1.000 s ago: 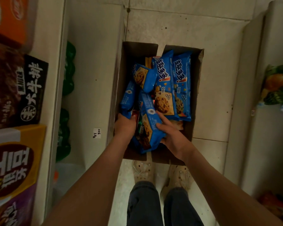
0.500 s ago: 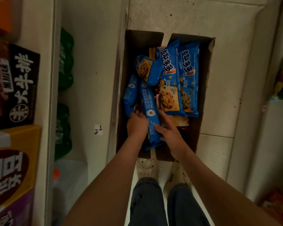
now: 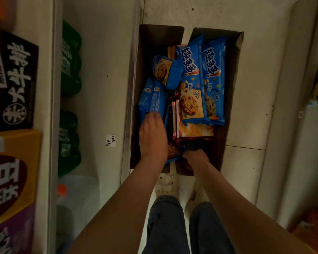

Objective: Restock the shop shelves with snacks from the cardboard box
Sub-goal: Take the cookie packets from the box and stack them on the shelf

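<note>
left hand [image 3: 152,138]: fingers straight, released, touching blue packet [image 3: 151,99].
right hand [image 3: 195,156]: fingers buried among packets, grip unclear.
beyond fingers: cookie packets [image 3: 191,76] crowding cardboard box [image 3: 231,79].

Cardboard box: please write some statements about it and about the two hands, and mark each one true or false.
1. The cardboard box stands open on the floor. True.
2. The box holds only green packs. False: it holds mostly blue cookie packs.
3. The left hand is over the blue cookie packs at the box's left side. True.
4. The right hand is raised to a shelf. False: it reaches down into the near end of the box, and its fingers are hidden.
</note>
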